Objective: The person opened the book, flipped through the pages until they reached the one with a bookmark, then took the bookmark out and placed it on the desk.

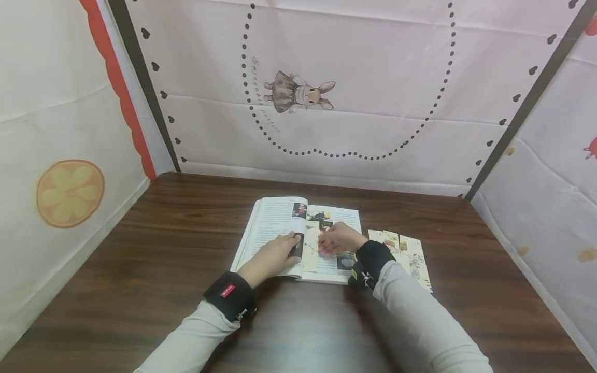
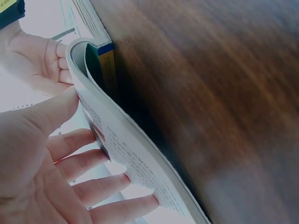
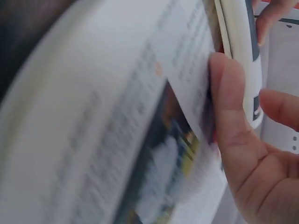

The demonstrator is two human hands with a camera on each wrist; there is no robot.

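Note:
An open book (image 1: 275,217) lies on the table with printed text and photos on its pages. My left hand (image 1: 272,256) rests on its left page near the fold; in the left wrist view its fingers (image 2: 100,189) are spread and fairly straight against the page. A pale, narrow bookmark card (image 1: 310,251) lies along the fold on the right page. Just right of the card, my right hand (image 1: 338,239) reaches over the right page. The right wrist view shows its thumb (image 3: 230,100) straight at the page, apart from a finger (image 3: 280,109).
Several similar pale cards (image 1: 415,261) with drawings lie to the right of the book, partly behind my right wrist. The dark wooden table (image 1: 186,223) carries everything. Printed cloth walls (image 1: 373,103) stand at the back and both sides.

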